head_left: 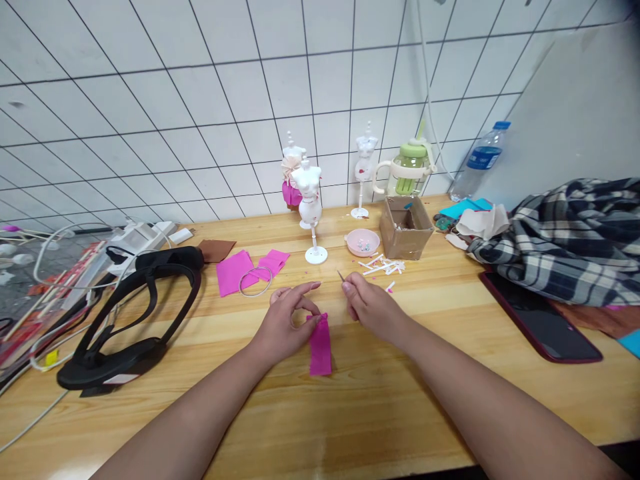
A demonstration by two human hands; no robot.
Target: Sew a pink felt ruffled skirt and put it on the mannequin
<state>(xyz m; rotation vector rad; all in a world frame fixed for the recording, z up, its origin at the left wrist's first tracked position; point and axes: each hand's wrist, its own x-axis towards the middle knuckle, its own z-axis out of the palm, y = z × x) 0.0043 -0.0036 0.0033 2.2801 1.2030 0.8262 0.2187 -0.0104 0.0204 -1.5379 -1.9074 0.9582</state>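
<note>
My left hand (293, 319) pinches the top edge of a narrow magenta strip (321, 350), which looks like cloth or crepe paper and hangs or lies down toward me over the wooden table. To its right, my right hand (370, 305) is closed on a thin, pointed tool (341, 275), its tip directed up and left. Its exact kind is too small to make out. The tool and the strip are apart. Beyond my hands stands a small white dress-form mannequin (310, 200) on a round base.
Magenta pieces (235, 272) and a hoop (241, 287) lie at left, near a black headset frame (173, 320). Behind stand another mannequin (365, 160), a pink bowl (363, 252), a cardboard box (406, 233) and a green-lidded cup (411, 160). A phone (543, 320) and plaid cloth (580, 233) lie right.
</note>
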